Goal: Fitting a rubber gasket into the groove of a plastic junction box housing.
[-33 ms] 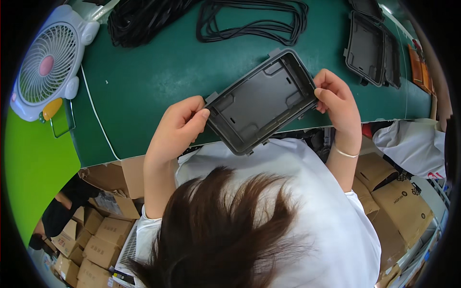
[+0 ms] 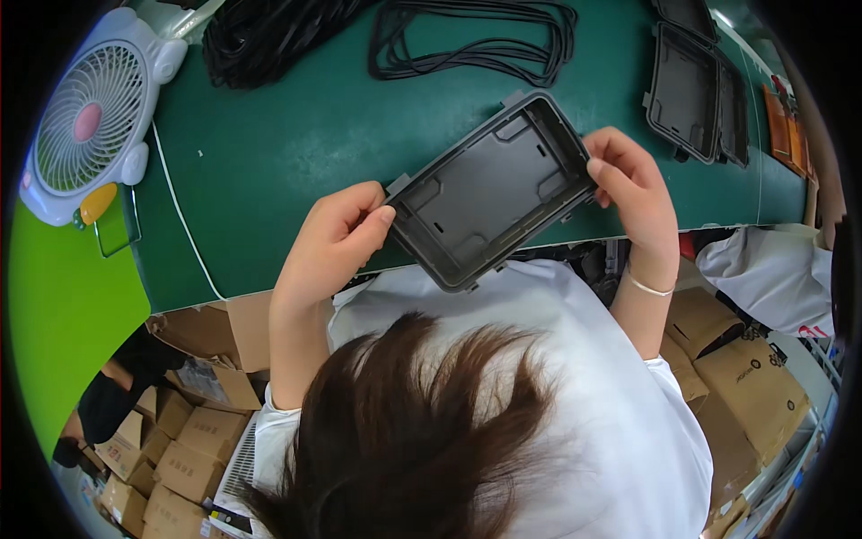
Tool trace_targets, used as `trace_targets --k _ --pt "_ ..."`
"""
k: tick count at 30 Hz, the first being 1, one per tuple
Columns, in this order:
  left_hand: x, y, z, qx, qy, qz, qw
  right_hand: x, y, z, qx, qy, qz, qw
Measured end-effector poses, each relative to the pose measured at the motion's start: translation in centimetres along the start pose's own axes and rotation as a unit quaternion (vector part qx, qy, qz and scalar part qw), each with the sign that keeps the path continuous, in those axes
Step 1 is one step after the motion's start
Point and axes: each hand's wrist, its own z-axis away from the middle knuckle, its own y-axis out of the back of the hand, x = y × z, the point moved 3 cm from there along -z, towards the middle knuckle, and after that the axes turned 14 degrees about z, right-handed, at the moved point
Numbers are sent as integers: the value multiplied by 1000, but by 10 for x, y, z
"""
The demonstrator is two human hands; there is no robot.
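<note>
A dark grey, rectangular plastic case half [image 2: 492, 189] is tilted at the table's near edge, its hollow side facing up and small latch lugs along its outer sides. My left hand [image 2: 337, 235] grips its left end, the thumb on the rim and the curled fingers partly hidden. At the opposite end my right hand [image 2: 636, 187] is closed at the rim, thumb and bent forefinger near the corner. Whatever may lie between those right fingertips is too small to make out. The case's underside is hidden.
Black cord coils [image 2: 471, 40] and a dark bundle [image 2: 269, 40] lie at the back of the green table [image 2: 242, 171]. A fan [image 2: 90, 121] stands left, with a white cable [image 2: 180, 211]. Open black cases [image 2: 687, 94] sit far right. Cardboard boxes [image 2: 193, 436] stand below.
My right thumb and fingers have shifted very slightly at the case's right end. The case and my left hand are almost where they were.
</note>
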Motion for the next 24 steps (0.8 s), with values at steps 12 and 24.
trace_targets --k 12,24 --pt "10 -5 1 0 -56 -51 997 -2 -15 -28 64 90 97 989" --pt "37 -24 14 122 -209 -257 936 -6 -21 -26 104 108 15 989"
